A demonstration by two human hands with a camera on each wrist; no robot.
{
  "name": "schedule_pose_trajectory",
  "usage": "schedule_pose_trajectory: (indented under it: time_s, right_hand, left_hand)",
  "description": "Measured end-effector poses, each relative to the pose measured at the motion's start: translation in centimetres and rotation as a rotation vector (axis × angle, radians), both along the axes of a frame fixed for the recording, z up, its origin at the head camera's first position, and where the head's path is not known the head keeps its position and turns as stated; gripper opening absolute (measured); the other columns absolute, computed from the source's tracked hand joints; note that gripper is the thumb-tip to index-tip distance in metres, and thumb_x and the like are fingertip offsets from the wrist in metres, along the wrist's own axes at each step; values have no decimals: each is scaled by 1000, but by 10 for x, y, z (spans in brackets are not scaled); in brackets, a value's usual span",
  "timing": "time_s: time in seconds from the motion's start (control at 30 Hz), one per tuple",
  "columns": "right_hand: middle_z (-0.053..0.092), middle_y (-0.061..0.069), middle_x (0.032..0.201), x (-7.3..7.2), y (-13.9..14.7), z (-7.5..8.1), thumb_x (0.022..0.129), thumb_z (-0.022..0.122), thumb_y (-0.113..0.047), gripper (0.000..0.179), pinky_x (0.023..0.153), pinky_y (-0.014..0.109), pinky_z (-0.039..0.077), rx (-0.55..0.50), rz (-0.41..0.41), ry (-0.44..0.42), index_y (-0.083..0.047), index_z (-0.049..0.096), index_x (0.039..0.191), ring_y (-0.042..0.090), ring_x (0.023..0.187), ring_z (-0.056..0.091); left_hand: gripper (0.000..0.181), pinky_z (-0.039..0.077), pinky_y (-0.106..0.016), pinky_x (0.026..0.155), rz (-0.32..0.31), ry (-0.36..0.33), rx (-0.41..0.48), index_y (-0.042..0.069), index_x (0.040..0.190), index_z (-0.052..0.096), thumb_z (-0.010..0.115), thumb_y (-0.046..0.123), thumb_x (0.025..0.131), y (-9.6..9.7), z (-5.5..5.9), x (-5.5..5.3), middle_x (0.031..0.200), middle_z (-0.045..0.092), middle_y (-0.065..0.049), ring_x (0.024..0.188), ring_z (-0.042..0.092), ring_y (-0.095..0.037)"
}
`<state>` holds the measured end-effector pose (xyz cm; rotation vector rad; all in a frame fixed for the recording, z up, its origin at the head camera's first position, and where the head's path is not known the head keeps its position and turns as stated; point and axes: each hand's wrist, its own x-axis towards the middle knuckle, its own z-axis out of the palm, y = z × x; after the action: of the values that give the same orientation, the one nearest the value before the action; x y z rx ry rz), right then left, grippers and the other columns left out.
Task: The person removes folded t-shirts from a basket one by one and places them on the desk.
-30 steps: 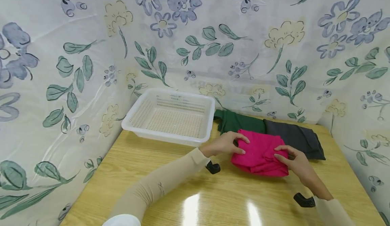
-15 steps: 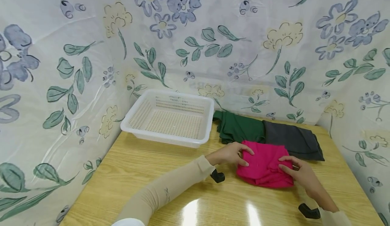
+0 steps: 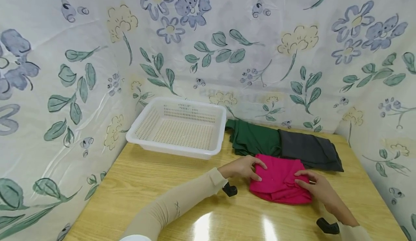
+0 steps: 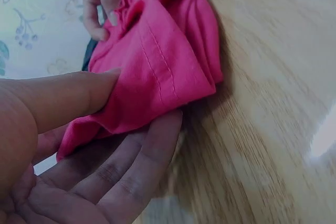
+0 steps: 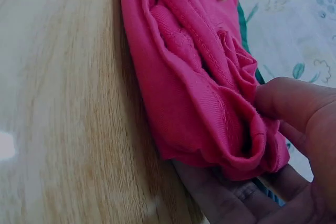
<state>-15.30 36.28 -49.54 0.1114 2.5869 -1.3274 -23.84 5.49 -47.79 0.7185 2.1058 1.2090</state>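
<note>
A bright pink folded garment (image 3: pixel 276 179) lies on the table, with a double-stitched hem in the left wrist view. My left hand (image 3: pixel 242 167) grips its left edge, thumb on top and fingers beneath. At the opposite edge, my right hand (image 3: pixel 320 188) holds the cloth the same way. In the right wrist view the rolled layers of the pink garment (image 5: pixel 184 77) show, with fingers tucked under the end. Just behind it lie a folded green garment (image 3: pixel 255 138) and a folded dark grey garment (image 3: pixel 308 149), side by side.
A white slotted plastic basket (image 3: pixel 175 150) stands at the back left, with no items visible inside. The wooden table (image 3: pixel 152 176) meets a floral-patterned sheet (image 3: pixel 195 71) at the back and sides.
Both hands have drawn the pink garment toward me and slightly right, away from the green and grey garments. Their grip on it looks the same.
</note>
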Motion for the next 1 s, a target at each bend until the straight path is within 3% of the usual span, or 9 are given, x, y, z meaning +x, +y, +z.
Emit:
schedule_pose_trajectory:
  time_s: [0.17,0.27,0.37,0.6,0.73,0.83,0.9,1.0]
  right_hand:
    - [39,29,155,0,0,-2,98,71,-42,56,102,53,45,-11,-12,-25,-6,61,139,50,138,39]
    - [40,28,154,-1,0,-2,98,71,-42,56,99,48,46,-10,-19,-21,-6,61,139,48,137,40]
    - [40,29,154,-2,1,0,98,70,-42,56,95,43,47,2,-18,-13,-6,61,140,47,136,41]
    - [41,28,154,-2,5,6,99,69,-44,58,95,45,49,42,-9,-10,-7,61,142,47,135,44]
    - [46,30,148,-1,8,13,100,70,-35,53,79,37,54,24,71,-3,-3,59,141,38,115,59]
    - [51,30,140,-2,8,26,100,71,-28,53,76,38,58,34,127,20,2,56,141,33,105,64]
    - [54,31,134,-4,7,37,100,71,-28,53,74,40,59,109,149,78,4,55,140,33,102,67]
    - [59,33,127,-9,5,51,100,71,-26,51,74,46,59,256,147,237,6,57,136,39,98,69]
  left_hand:
    - [42,59,-33,59,11,-68,5,10,129,70,80,3,89,0,-3,0,91,64,-5,63,64,-20]
    - [43,60,-34,59,14,-63,-13,11,130,70,80,3,90,2,-3,-2,88,65,-7,62,65,-21]
    - [42,58,-30,60,8,-11,-41,12,129,70,81,5,89,6,-2,-5,97,65,-4,68,63,-17]
    - [39,54,-26,59,-60,84,-77,11,129,70,80,9,91,11,3,-12,101,61,-1,59,59,-17]
    - [29,54,-24,63,-107,201,-113,8,123,71,77,12,95,1,11,-13,100,66,0,71,65,-15]
    - [21,53,-22,65,-154,319,-104,5,117,73,71,14,99,-13,26,-17,94,71,-1,76,67,-13]
    - [19,53,-22,70,-186,401,-89,3,115,74,67,15,102,-23,41,-20,97,71,0,80,66,-11]
    - [19,53,-23,75,-202,542,-83,4,116,73,63,16,104,-40,66,-25,100,72,-2,83,67,-13]
